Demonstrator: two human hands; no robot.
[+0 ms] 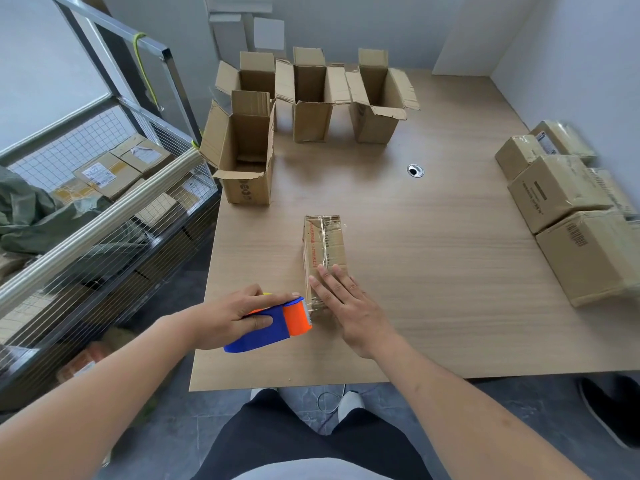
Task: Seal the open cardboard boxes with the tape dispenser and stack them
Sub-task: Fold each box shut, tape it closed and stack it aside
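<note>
Dark trousers [311, 441] fill the near edge, and both bare forearms reach out from there over the wooden table [450, 271]. On the left, the left hand [228, 317] grips a blue and orange tape dispenser [273, 323], fingers curled over its top and thumb along its side; its orange head touches the near left corner of a closed, taped cardboard box [323, 251] lying near the middle of the table. Flat on that box's near end rests the right hand [346, 306], its fingers straight and holding nothing. Four open boxes [311, 98] stand upright at the far left of the table, flaps raised. Sealed boxes [568, 216] sit grouped along the right edge. Left of the table stands a wire cage cart [104, 202] holding parcels.
</note>
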